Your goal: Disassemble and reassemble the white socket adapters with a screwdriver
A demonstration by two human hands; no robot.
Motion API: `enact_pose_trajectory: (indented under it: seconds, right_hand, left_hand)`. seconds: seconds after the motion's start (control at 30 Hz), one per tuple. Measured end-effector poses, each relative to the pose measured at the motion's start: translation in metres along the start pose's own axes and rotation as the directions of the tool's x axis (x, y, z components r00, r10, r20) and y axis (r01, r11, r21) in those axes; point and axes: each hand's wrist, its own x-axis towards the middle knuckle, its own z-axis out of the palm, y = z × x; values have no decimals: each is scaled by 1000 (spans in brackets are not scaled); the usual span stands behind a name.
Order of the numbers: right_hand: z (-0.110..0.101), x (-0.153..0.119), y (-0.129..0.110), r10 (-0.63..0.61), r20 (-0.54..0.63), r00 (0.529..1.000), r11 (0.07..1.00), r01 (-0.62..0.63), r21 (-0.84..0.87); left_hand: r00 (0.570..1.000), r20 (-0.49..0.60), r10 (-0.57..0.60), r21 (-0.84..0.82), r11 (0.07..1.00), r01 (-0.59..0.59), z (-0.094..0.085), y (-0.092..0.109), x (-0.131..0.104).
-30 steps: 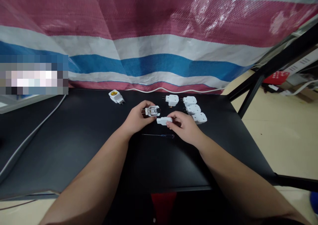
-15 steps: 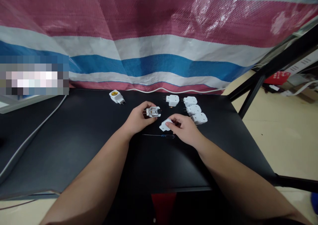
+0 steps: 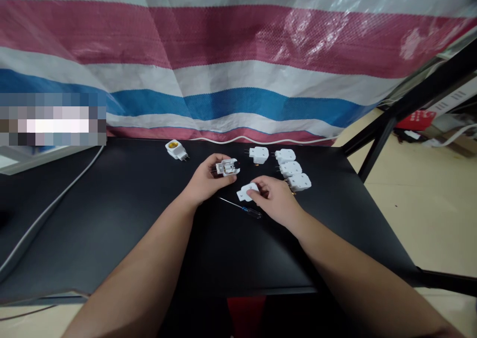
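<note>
My left hand (image 3: 201, 181) is closed around an opened white plug-in socket housing (image 3: 226, 167). Its hollow inside with metal parts faces up, and thin prongs point left. Between the thumb and fingers of my right hand (image 3: 278, 196) is a white housing cover (image 3: 244, 193) with small round holes. The two halves are apart, the cover lower and to the right. Just below the cover, a screwdriver (image 3: 252, 212) with a dark clear handle lies slanted on the black table (image 3: 122, 218).
A white plug-in lamp socket (image 3: 174, 149) with a brass-coloured opening lies at the back left. Several white plug housings (image 3: 299, 181) sit right of my hands, one (image 3: 258, 154) slightly apart. A white cable (image 3: 238, 139) runs along the back beneath a striped plastic sheet (image 3: 231, 35). A black metal frame (image 3: 380, 139) stands right.
The screwdriver has turned from nearly level to slanted, its handle end lower. My right hand has shifted the cover slightly left and down. The left hand still holds the opened housing.
</note>
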Motion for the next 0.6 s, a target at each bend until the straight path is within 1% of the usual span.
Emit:
enact_pose_trajectory:
  seconds: [0.17, 0.27, 0.33, 0.43, 0.53, 0.6]
  right_hand:
    - [-2, -1, -2, -96, 4, 995, 971, 94, -220]
    - [-4, -2, -3, -107, 18, 994, 958, 108, -267]
    - [-5, -2, -3, -123, 0, 992, 960, 120, -255]
    - [-8, -4, -5, -182, -73, 980, 966, 165, -197]
    - [-10, -5, -7, -268, -105, 958, 960, 256, -111]
    - [-10, -5, -7, -324, -91, 942, 945, 319, -67]
  left_hand:
    - [998, -16, -68, -121, 990, 66, 6, 6, -1]
    - [993, 15, -119, -191, 974, 119, 7, 6, -1]
    - [991, 34, -131, -210, 968, 135, 7, 5, 0]
    - [991, 60, -118, -195, 973, 127, 6, 6, -1]
    - [990, 104, -90, -116, 988, 102, 8, 9, -4]
    - [987, 143, -72, -67, 994, 82, 9, 10, -6]
